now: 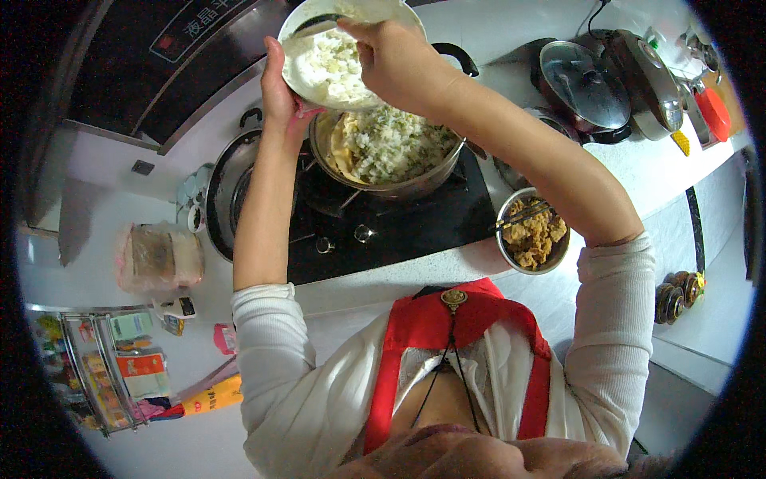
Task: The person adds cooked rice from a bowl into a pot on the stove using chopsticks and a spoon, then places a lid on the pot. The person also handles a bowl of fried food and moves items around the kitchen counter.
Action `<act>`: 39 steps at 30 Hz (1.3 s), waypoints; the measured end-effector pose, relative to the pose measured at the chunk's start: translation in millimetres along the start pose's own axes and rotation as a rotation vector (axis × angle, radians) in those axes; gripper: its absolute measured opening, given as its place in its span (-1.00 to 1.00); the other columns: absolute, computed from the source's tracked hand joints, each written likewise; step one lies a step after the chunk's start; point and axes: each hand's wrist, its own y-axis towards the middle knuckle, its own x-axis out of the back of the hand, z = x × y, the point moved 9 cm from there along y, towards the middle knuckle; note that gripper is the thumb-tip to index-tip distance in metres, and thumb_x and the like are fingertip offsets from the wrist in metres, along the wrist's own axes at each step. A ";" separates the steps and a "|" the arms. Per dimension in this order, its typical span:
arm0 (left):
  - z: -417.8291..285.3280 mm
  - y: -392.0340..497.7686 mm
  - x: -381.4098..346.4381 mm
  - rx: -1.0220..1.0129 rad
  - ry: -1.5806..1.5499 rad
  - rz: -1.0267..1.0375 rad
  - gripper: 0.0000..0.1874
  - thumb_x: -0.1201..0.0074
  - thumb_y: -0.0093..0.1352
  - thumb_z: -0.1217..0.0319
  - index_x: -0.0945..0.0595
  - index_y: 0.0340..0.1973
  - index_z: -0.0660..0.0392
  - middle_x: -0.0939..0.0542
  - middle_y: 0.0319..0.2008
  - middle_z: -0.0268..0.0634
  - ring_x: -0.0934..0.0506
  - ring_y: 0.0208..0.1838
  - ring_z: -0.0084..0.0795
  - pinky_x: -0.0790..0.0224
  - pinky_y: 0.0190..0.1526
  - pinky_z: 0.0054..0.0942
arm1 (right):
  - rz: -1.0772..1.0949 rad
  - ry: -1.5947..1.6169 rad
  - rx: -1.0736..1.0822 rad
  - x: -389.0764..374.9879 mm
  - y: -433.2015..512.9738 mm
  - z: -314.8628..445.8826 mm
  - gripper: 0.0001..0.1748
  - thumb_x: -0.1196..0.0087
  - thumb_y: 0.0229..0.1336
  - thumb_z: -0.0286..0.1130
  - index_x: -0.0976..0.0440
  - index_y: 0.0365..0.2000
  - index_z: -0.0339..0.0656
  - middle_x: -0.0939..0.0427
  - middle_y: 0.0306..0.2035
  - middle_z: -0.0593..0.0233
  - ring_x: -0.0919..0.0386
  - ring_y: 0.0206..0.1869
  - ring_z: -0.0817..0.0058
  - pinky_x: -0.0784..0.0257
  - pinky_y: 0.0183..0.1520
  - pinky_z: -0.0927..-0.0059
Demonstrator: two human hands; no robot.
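Note:
My left hand (280,90) holds a pale bowl (413,23) from its left side, tilted above the stove, with a pink cloth partly visible under the palm. White rice (335,69) lies in the bowl. My right hand (389,63) reaches over the bowl's right side and grips a dark utensil (317,23), probably a spoon or ladle, whose far end is inside the bowl. Below the bowl, a metal pot (389,190) stands on the black gas stove (395,233). It holds rice mixed with green bits (401,146), with yellowish pieces along its left side.
A wok (224,197) sits left of the pot. At right stand a metal bowl of brown fried food (532,239) with dark chopsticks across it, a glass-lidded pot (583,84) and a rice cooker (649,84). A range hood (149,60) is at upper left, a wire rack (96,371) lower left.

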 end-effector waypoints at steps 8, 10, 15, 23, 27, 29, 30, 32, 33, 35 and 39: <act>8.2 1.3 -10.2 0.135 -0.109 0.186 -0.23 0.35 0.41 -0.24 -0.40 0.16 0.20 -0.51 0.09 -0.09 -0.54 0.07 -0.18 -0.45 0.02 -0.16 | 0.128 0.054 -0.010 -11.8 -5.7 -4.3 -0.36 -0.02 -0.10 -0.54 -0.40 0.13 -0.17 -0.58 -0.38 -0.22 -0.59 -0.28 -0.09 -0.51 -0.14 0.09; 5.1 0.2 6.7 0.042 0.063 -0.057 -0.24 0.34 0.41 -0.24 -0.40 0.16 0.20 -0.52 0.07 -0.11 -0.55 0.04 -0.22 -0.47 0.00 -0.22 | 0.071 0.014 0.058 -9.6 -12.1 2.3 -0.48 0.02 0.01 -0.59 -0.44 0.07 -0.20 -0.53 -0.47 -0.22 -0.57 -0.41 0.01 -0.45 -0.27 0.19; 3.5 -1.8 -1.4 0.007 0.032 -0.060 -0.25 0.34 0.42 -0.23 -0.41 0.16 0.19 -0.55 0.03 -0.14 -0.58 0.01 -0.30 -0.49 -0.04 -0.34 | 0.172 -0.030 0.125 -13.1 -28.4 7.2 -0.32 -0.11 -0.10 -0.50 -0.35 0.16 -0.16 -0.57 -0.38 -0.23 -0.60 -0.29 -0.06 -0.51 -0.16 0.07; 9.9 4.3 4.7 0.041 0.064 -0.048 -0.34 0.28 0.43 -0.15 -0.43 0.13 0.15 -0.57 -0.01 -0.16 -0.60 -0.05 -0.29 -0.50 -0.04 -0.34 | 0.182 -0.058 0.128 -10.9 -36.3 7.5 -0.35 -0.04 -0.05 -0.52 -0.35 0.17 -0.10 -0.58 -0.39 -0.17 -0.60 -0.29 -0.02 -0.50 -0.18 0.04; -1.4 1.9 11.9 -0.043 0.057 -0.085 -0.36 0.14 0.43 -0.05 -0.39 0.19 0.21 -0.50 0.10 -0.06 -0.51 0.10 -0.13 -0.38 0.12 -0.15 | 0.378 -0.138 0.146 -18.4 -52.2 -4.6 -0.34 -0.02 -0.05 -0.53 -0.36 0.17 -0.01 -0.58 -0.41 -0.14 -0.59 -0.32 -0.01 -0.50 -0.22 0.03; -5.1 2.4 15.9 -0.050 0.077 -0.105 -0.42 0.08 0.42 0.01 -0.41 0.15 0.20 -0.51 0.07 -0.09 -0.52 0.08 -0.17 -0.39 0.10 -0.19 | 0.424 -0.252 0.155 -18.8 -54.9 -14.1 -0.32 -0.02 -0.06 -0.53 -0.35 0.18 0.01 -0.58 -0.41 -0.14 -0.59 -0.33 -0.02 -0.50 -0.23 0.04; -7.7 3.6 17.3 -0.069 0.098 -0.113 -0.44 0.06 0.42 0.03 -0.42 0.13 0.20 -0.51 0.06 -0.10 -0.52 0.07 -0.18 -0.39 0.09 -0.19 | 0.338 -0.236 0.170 -13.2 -49.1 -14.7 -0.32 -0.03 -0.06 -0.54 -0.33 0.18 -0.01 -0.58 -0.43 -0.13 -0.59 -0.35 -0.01 -0.50 -0.25 0.06; -10.1 6.6 17.1 -0.104 0.134 -0.104 -0.48 0.04 0.42 0.06 -0.43 0.11 0.20 -0.52 0.04 -0.13 -0.52 0.06 -0.21 -0.40 0.07 -0.21 | 0.210 -0.096 0.198 -8.6 -41.4 -12.8 -0.39 0.01 0.04 -0.59 -0.33 0.17 -0.07 -0.57 -0.45 -0.15 -0.60 -0.39 0.01 -0.52 -0.28 0.12; -11.6 8.5 16.0 -0.128 0.148 -0.089 -0.50 0.04 0.42 0.08 -0.43 0.10 0.19 -0.52 0.03 -0.14 -0.52 0.05 -0.23 -0.41 0.06 -0.22 | 0.107 -0.017 0.256 -3.9 -37.9 -7.5 -0.43 0.02 0.10 -0.62 -0.33 0.17 -0.10 -0.56 -0.46 -0.16 -0.60 -0.41 0.02 -0.53 -0.29 0.15; -12.0 10.9 17.1 -0.152 0.179 -0.086 -0.55 0.03 0.43 0.12 -0.44 0.09 0.16 -0.52 0.01 -0.17 -0.52 0.03 -0.27 -0.42 0.04 -0.23 | 0.173 0.070 0.244 -22.6 -38.8 -5.9 -0.49 0.03 0.12 -0.62 -0.37 0.13 -0.16 -0.56 -0.42 -0.19 -0.60 -0.37 0.00 -0.53 -0.25 0.15; -15.6 10.5 19.8 -0.227 0.216 -0.033 -0.52 -0.01 0.42 0.14 -0.46 0.12 0.20 -0.56 -0.01 -0.20 -0.56 -0.01 -0.37 -0.44 -0.02 -0.40 | 0.250 -0.045 0.229 -32.7 -53.7 -14.2 -0.40 0.01 0.06 -0.61 -0.34 0.18 -0.08 -0.58 -0.42 -0.13 -0.61 -0.42 0.06 -0.53 -0.29 0.14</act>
